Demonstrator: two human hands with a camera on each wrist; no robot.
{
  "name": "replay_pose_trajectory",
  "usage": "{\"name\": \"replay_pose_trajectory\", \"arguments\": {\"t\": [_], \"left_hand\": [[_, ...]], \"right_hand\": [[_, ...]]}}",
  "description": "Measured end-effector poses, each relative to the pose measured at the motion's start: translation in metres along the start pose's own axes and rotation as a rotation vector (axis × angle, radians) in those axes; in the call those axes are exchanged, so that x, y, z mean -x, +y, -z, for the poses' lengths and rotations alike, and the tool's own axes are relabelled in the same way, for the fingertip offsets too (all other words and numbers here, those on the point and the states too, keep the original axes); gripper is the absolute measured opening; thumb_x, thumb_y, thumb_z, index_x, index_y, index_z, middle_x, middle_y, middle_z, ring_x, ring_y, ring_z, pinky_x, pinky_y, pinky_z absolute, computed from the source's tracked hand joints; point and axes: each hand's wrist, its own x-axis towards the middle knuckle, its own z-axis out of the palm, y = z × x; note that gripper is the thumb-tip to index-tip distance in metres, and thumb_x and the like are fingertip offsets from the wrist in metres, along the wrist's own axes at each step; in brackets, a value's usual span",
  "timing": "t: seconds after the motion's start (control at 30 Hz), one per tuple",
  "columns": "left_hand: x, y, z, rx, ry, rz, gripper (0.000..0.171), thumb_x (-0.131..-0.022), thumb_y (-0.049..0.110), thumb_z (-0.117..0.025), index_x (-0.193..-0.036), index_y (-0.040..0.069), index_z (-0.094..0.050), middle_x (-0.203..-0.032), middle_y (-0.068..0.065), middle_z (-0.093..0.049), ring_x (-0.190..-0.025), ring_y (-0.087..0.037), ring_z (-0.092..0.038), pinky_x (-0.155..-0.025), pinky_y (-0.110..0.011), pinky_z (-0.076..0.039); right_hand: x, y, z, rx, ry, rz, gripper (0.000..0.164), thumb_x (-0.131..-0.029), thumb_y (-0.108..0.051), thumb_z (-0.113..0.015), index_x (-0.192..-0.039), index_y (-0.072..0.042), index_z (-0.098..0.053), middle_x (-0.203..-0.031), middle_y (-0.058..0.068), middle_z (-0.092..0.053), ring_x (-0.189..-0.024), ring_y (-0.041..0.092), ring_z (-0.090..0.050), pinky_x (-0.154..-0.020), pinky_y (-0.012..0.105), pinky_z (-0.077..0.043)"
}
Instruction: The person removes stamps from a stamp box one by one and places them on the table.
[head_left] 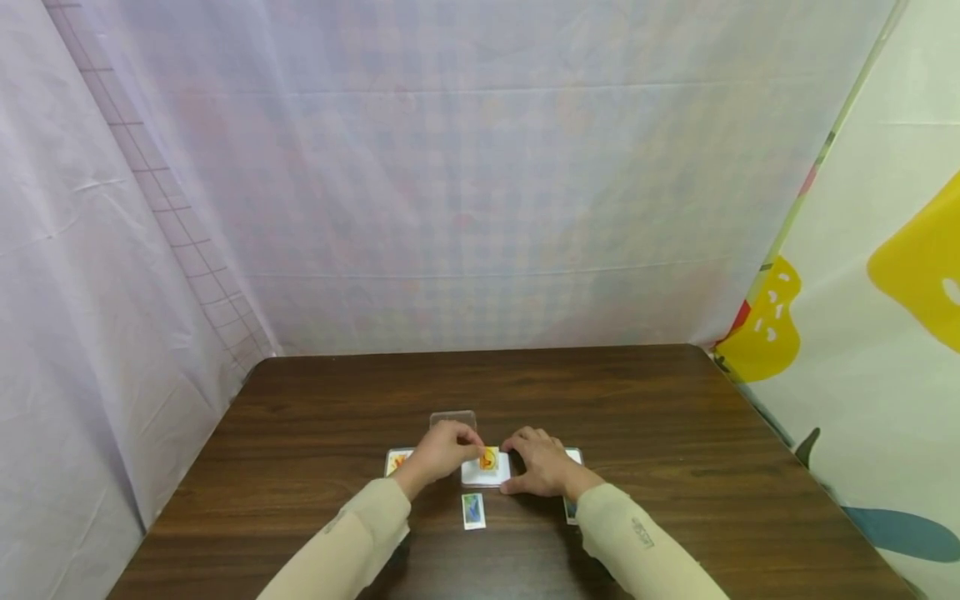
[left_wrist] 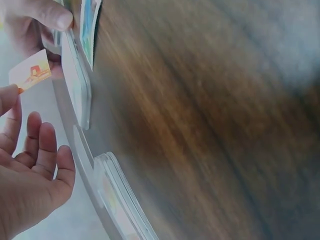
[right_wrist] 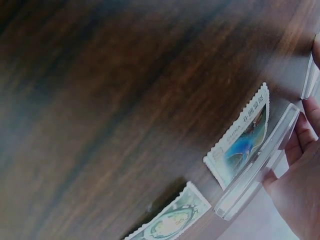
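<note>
head: high, facing forward-down, farthest | left/right wrist: close, tilted | all share: table

The person near me has a left sleeve and a right sleeve, both the colour of cream. The cloth looks smooth and fits close, then gets puffy and a bit lumpy near the wrists. Both sleeves stop there, so the left hand and the right hand are bare. Small dark letters run down the right sleeve, too tiny for me to read well. A dark mark is on the left one too.
</note>
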Motion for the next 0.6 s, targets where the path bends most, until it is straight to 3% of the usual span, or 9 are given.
{"name": "replay_pose_trajectory", "arguments": {"t": [0.33, 0.6], "left_hand": [[0.017, 0.010, -0.003, 0.025, -0.022, -0.018, 0.005, -0.087, 0.008, -0.072, -0.084, 0.005, -0.073, -0.085, 0.001, -0.067, -0.087, -0.017, -0.060, -0.079, -0.034, -0.047], [0.032, 0.014, -0.012, 0.069, -0.051, -0.046, 0.005, -0.084, 0.006, -0.072, -0.080, 0.003, -0.072, -0.080, 0.001, -0.065, -0.076, -0.008, -0.053, -0.071, -0.027, -0.045]], "right_hand": [[0.001, 0.000, 0.001, 0.005, -0.002, 0.001, 0.058, -0.078, -0.043, -0.082, -0.122, -0.012, -0.061, -0.127, 0.012, -0.054, -0.121, 0.037, -0.047, -0.100, 0.062, -0.034], [0.001, 0.000, 0.000, 0.016, 0.008, 0.009, 0.055, -0.077, -0.036, -0.082, -0.121, -0.011, -0.061, -0.125, 0.010, -0.054, -0.120, 0.035, -0.048, -0.100, 0.061, -0.035]]}}
